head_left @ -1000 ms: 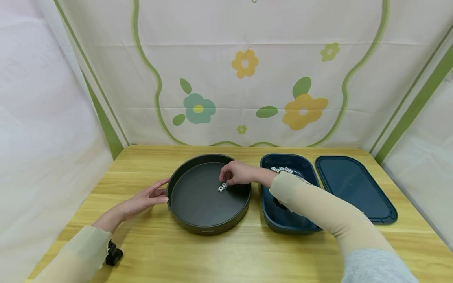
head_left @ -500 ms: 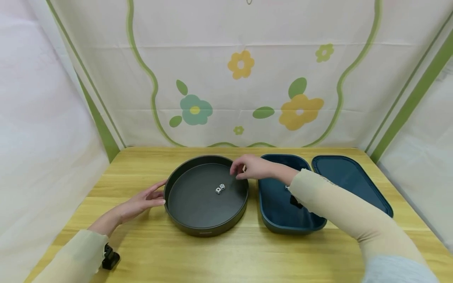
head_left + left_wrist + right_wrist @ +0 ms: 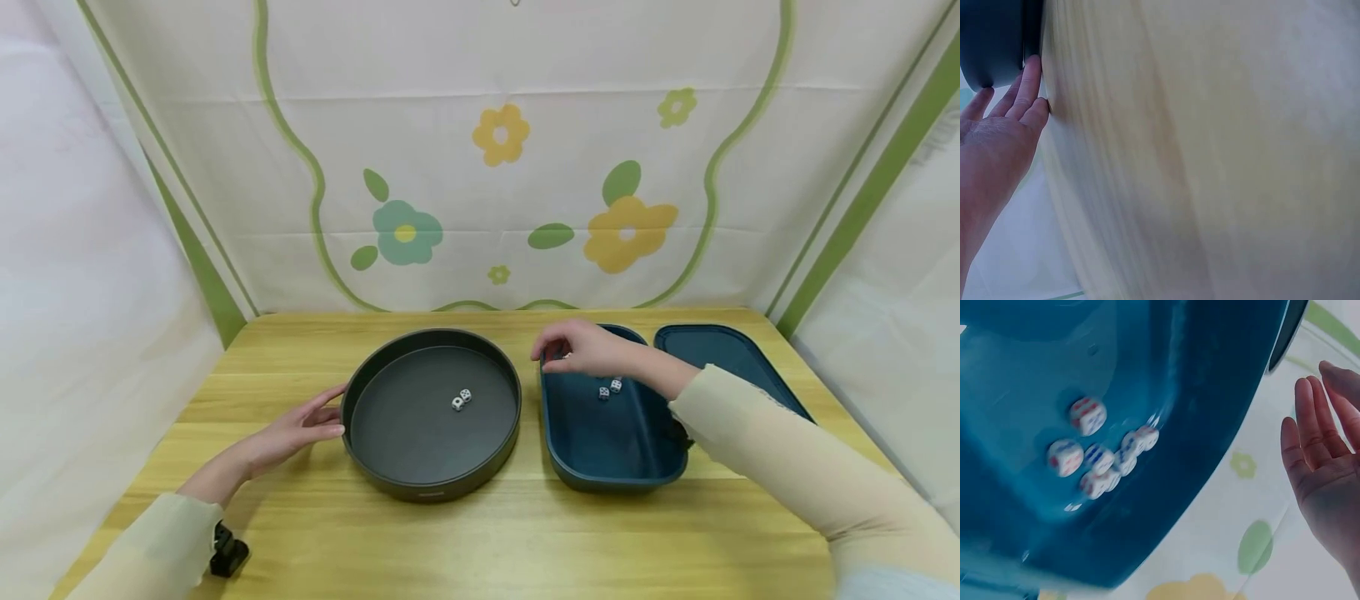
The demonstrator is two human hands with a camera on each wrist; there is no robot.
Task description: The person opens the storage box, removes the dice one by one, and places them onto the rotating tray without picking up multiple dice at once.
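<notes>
A round dark tray [image 3: 390,475] sits mid-table with two white dice [image 3: 461,399] lying in it. My left hand [image 3: 318,421] rests flat on the table, its straight fingers [image 3: 1025,84] touching the tray's left wall [image 3: 991,44]. To the right stands a blue bin [image 3: 600,475] with several dice [image 3: 1100,456] in its far end; two of them [image 3: 609,388] show in the head view. My right hand [image 3: 555,352] hovers over the bin's far left corner, apart from the dice. Its fingers [image 3: 1310,425] are loosely extended and hold nothing.
The bin's blue lid [image 3: 731,358] lies flat just right of the bin. Flowered cloth walls close off the back and both sides of the wooden table [image 3: 480,542]. A black wrist mount [image 3: 225,552] sits on my left forearm.
My right hand let go of the two dice in the round tray, then moved right to above the blue bin. The left hand stayed at the tray's rim.
</notes>
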